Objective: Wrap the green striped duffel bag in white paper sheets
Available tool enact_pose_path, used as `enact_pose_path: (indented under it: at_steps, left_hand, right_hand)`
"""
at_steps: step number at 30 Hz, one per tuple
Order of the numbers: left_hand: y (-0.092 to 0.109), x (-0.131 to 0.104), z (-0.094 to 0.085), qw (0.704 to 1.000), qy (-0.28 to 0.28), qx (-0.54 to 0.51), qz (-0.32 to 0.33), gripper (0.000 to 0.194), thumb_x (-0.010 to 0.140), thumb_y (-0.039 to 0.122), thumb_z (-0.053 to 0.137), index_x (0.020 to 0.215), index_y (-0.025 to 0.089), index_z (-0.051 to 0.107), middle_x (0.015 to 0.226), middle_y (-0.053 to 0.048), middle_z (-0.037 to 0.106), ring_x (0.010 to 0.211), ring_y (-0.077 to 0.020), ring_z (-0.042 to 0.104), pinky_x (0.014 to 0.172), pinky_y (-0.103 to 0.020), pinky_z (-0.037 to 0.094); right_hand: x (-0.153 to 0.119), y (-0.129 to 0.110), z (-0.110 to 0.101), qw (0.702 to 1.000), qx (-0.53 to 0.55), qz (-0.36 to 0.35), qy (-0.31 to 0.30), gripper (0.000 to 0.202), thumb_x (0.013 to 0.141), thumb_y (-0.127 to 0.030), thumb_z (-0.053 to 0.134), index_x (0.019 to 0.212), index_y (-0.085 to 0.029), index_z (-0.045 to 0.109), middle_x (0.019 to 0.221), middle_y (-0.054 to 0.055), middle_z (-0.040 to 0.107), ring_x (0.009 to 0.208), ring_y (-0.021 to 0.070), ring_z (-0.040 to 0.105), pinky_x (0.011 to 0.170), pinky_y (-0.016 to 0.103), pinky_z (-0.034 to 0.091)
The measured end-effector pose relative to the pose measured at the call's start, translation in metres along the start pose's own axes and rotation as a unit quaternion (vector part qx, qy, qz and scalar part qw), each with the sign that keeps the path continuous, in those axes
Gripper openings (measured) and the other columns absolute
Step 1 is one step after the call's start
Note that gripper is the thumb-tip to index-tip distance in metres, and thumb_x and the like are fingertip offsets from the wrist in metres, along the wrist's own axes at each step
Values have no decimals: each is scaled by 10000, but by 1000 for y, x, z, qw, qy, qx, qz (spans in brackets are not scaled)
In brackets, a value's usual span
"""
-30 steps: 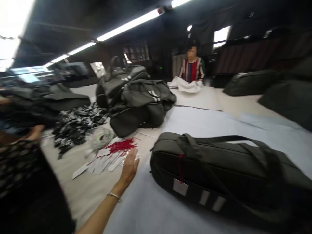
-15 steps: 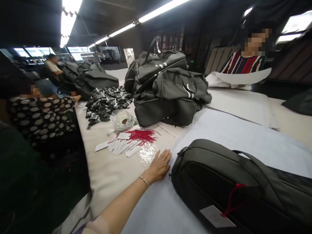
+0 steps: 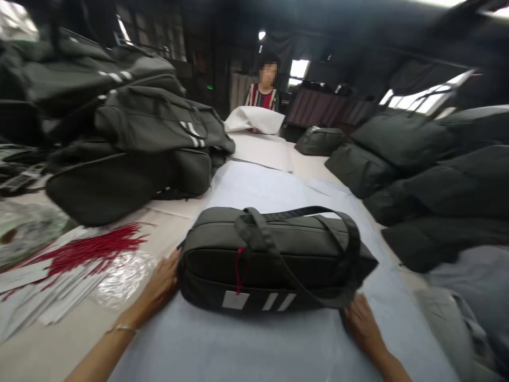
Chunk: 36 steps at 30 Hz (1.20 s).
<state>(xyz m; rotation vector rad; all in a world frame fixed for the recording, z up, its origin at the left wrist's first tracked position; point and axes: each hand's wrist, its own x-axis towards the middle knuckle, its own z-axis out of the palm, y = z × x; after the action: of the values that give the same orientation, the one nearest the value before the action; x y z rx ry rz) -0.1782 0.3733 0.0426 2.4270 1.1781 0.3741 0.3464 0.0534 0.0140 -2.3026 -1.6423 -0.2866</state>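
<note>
A dark grey-green duffel bag (image 3: 214, 265) lies lengthwise before me, its long handles looped over the top. Two white stripes mark its front, and a white tag (image 3: 235, 300) hangs there from a red cord (image 3: 238, 270). My left hand (image 3: 162, 278), a bracelet at its wrist, rests against the bag's left end with fingers stretched out; the fingertips are partly hidden. At the lower right corner my right hand (image 3: 362, 323) has its fingers closed on the bag's edge, somewhat blurred. White sheeting (image 3: 246, 345) lies underneath.
Similar bags (image 3: 159, 127) are piled at the back left, others (image 3: 445, 185) along the right. Red-corded tags (image 3: 95, 249) and clear plastic (image 3: 123, 276) lie left of my left hand. Across the table a person in a striped top (image 3: 261, 98) stands behind white sheeting (image 3: 254, 119).
My view has swung right, bringing the whole bag to the middle. The left hand, earlier flat on the table beside it, now touches its left end. My right hand has come into view.
</note>
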Motion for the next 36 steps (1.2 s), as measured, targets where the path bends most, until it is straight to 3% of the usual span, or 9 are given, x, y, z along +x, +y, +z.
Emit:
enact_pose_path:
  at_steps: [3,8,11,14,20,25,30,34,36]
  left_hand:
    - [6,8,-6,990,85,-109,-40,550,946,450,333,1440,225,428,1517,-106,402,1435,-329,283,1181,-578,142]
    - [69,-6,-27,917,148,-334,-161,577,945,625,306,1247,233,603,1274,-73,629,1334,-306,445,1180,-501,255]
    - [92,-7,-25,878,173,-390,-215,588,883,700,394,1019,208,687,1049,-70,707,1200,-327,555,1121,-489,365]
    - [99,-3,-22,857,201,-413,-234,517,861,663,481,949,202,698,968,-58,716,1158,-315,577,1098,-454,396]
    - [109,6,-28,862,198,-427,-187,468,890,548,464,1021,158,689,1011,-80,714,1177,-297,564,1142,-444,329]
    - [110,17,-34,867,195,-422,-181,405,900,495,471,979,162,689,1026,-82,713,1228,-305,526,1155,-450,306]
    - [102,32,-17,862,196,-430,-187,460,928,511,445,1151,173,663,1159,-74,692,1291,-284,492,1166,-440,294]
    - [96,39,-2,866,194,-422,-186,534,950,554,389,1224,169,639,1182,-77,690,1288,-280,504,1153,-439,326]
    - [93,41,1,874,196,-405,-181,553,955,567,377,1244,168,629,1203,-78,682,1292,-281,500,1157,-436,319]
  right_hand:
    - [-26,25,-20,999,1,51,-17,429,963,-414,352,1180,-185,641,1270,161,612,1257,326,503,1071,591,350]
    - [-6,2,-27,959,171,222,47,590,955,-491,252,1391,-176,492,1447,132,474,1418,316,295,1153,601,186]
    - [8,-14,-36,924,259,275,69,660,939,-542,278,1407,-120,471,1375,161,536,1336,335,420,1094,520,351]
    - [15,-27,-43,883,345,306,86,626,886,-555,460,1338,-131,552,1231,153,633,1165,343,562,973,468,464]
    - [20,-47,-53,800,468,351,132,469,926,-549,521,1216,-190,605,1210,99,635,1069,250,611,931,456,509]
    - [19,-52,-57,684,602,390,135,433,852,-593,577,1165,-301,643,1139,-18,682,1117,232,587,866,332,554]
    - [17,-49,-57,572,689,422,143,420,790,-592,650,1123,-337,663,1161,-73,680,1172,194,556,847,267,554]
    - [17,-49,-55,578,683,421,151,424,789,-595,640,1122,-334,662,1188,-65,672,1231,198,521,901,281,536]
    - [17,-50,-55,626,648,410,139,460,815,-629,566,1155,-328,643,1213,-46,662,1234,222,523,928,323,528]
